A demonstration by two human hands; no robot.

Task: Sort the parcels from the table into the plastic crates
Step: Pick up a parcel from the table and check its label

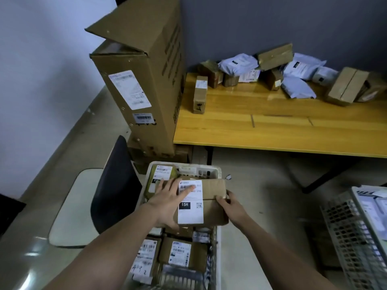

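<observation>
- Two hands hold one brown box [209,203] over the white crate [217,170] on the floor, off the bench's near left corner.
- Tall carton [144,80] stands on end against the bench's left edge, its top flap open, white labels on its side.
- Bench [272,126], yellow wood, carries a pile of parcels [272,70] along its far edge: brown boxes and grey-white bags, some leaning on one another. One slim box [200,94] lies apart near the far left corner.
- Crate already holds several labelled brown parcels below and behind the held box.
- Second crate [345,237], grey mesh, sits on the floor at the right.
- Dark chair [115,185] stands left of the white crate.
- Held box bears a white label marked "15H".
- Left hand [169,204] lies flat on the box's top and label, fingers [186,190] straight and spread.
- Right hand [232,208] grips the box's right edge, fingers curled round it.
</observation>
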